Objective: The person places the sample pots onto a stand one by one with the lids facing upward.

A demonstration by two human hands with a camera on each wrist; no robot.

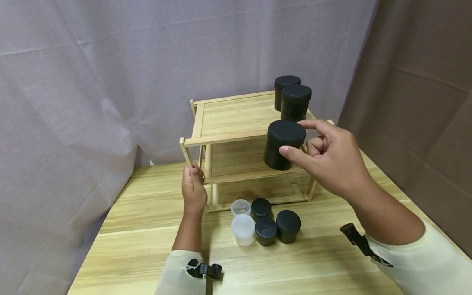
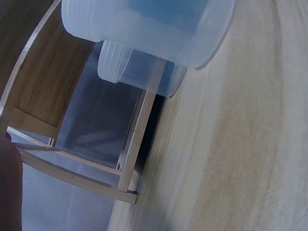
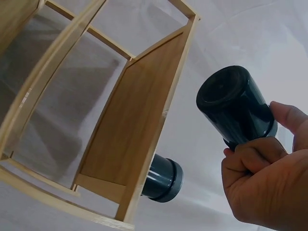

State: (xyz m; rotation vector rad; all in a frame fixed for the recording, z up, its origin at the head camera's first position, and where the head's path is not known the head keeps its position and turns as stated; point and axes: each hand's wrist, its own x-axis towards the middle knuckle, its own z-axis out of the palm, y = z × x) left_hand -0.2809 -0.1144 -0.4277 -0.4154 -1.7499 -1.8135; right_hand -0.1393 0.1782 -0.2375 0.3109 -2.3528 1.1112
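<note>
My right hand pinches a black lidded jar between thumb and fingers, upright in front of the top board of a wooden shelf rack. In the right wrist view the jar's base shows, and the jar is apart from the rack. Two more black jars stand at the right end of the top board, the nearer jar partly covering the farther jar. My left hand grips the rack's left front post. The left wrist view shows only a blurred edge of that hand.
On the table before the rack stand a frosted clear jar, a smaller-looking clear jar behind it, and three black jars, the rightmost jar among them. A grey curtain hangs behind; a brown one hangs at right.
</note>
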